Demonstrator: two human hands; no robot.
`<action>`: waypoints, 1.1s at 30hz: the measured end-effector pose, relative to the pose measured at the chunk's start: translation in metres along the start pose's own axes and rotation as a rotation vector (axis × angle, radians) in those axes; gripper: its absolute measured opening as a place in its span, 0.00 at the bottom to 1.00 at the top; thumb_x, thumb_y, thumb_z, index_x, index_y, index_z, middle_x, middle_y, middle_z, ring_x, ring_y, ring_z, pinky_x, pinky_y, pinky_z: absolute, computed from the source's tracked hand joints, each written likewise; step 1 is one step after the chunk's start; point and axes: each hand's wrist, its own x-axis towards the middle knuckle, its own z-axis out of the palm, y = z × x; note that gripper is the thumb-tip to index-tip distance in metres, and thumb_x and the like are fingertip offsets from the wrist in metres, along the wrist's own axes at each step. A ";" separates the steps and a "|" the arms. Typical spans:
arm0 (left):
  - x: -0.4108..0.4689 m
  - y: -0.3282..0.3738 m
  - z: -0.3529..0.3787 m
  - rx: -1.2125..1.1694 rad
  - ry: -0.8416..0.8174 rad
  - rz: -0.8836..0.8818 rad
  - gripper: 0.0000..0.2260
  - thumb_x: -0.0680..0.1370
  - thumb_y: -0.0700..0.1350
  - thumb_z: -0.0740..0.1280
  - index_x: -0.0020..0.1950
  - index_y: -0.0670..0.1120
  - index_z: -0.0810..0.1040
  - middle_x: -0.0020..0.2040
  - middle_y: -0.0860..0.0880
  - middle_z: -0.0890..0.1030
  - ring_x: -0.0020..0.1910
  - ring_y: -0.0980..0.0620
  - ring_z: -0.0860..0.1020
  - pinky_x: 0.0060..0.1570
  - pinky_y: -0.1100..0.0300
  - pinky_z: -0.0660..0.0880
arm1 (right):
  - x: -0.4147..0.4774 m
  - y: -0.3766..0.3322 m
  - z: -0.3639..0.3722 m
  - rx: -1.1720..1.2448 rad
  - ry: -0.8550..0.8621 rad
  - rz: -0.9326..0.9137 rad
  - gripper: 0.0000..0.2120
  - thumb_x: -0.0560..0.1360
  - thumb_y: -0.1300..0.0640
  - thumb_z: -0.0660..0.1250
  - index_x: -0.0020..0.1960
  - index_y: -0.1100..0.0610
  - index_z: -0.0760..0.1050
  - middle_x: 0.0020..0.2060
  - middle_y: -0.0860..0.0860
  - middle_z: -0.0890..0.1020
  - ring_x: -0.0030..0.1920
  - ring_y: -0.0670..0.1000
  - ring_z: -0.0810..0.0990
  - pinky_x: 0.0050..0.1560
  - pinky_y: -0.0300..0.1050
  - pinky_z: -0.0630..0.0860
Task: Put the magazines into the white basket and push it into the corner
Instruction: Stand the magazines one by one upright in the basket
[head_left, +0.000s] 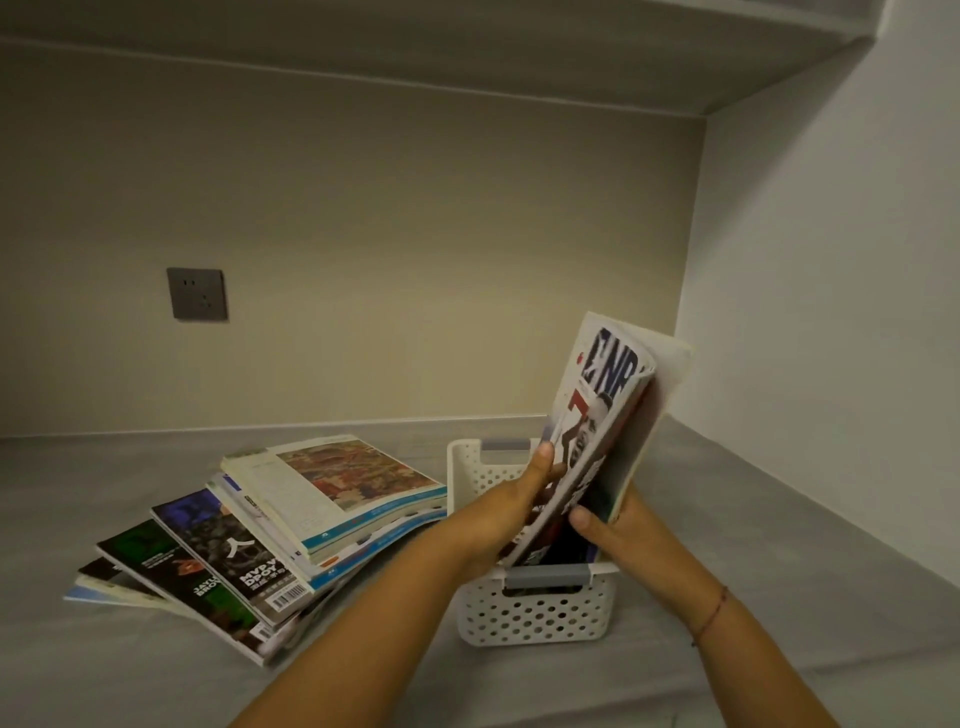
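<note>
A basketball magazine stands on end, tilted, its lower edge down inside the white perforated basket on the grey counter. The left hand and right hand clasp it from either side. Just left of the basket, a slumped pile of magazines lies below a grey wall socket.

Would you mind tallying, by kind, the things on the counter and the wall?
Baskets: 1, white basket
Magazines held over the basket: 1
Magazine piles beside the basket: 1; magazines inside too overlapped to count
Wall sockets: 1
Total: 4
</note>
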 end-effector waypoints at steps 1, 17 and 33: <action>0.002 0.000 -0.002 -0.037 -0.035 -0.065 0.31 0.76 0.68 0.52 0.71 0.52 0.71 0.66 0.47 0.77 0.64 0.48 0.75 0.67 0.53 0.70 | -0.001 0.000 -0.001 -0.014 -0.014 0.002 0.43 0.58 0.32 0.71 0.68 0.43 0.59 0.63 0.39 0.72 0.60 0.36 0.73 0.52 0.28 0.72; -0.003 -0.004 -0.017 0.010 -0.379 0.158 0.39 0.68 0.67 0.66 0.76 0.60 0.55 0.75 0.50 0.64 0.73 0.49 0.65 0.71 0.48 0.65 | 0.003 0.006 -0.007 -0.039 -0.119 0.011 0.43 0.62 0.43 0.76 0.69 0.36 0.54 0.64 0.38 0.71 0.64 0.40 0.71 0.56 0.36 0.74; 0.019 0.003 0.002 -0.181 -0.176 0.104 0.35 0.67 0.71 0.60 0.73 0.65 0.60 0.73 0.57 0.66 0.70 0.54 0.67 0.62 0.48 0.71 | 0.001 0.004 -0.005 -0.037 -0.142 0.080 0.42 0.68 0.61 0.72 0.72 0.46 0.52 0.66 0.44 0.70 0.65 0.43 0.71 0.56 0.36 0.74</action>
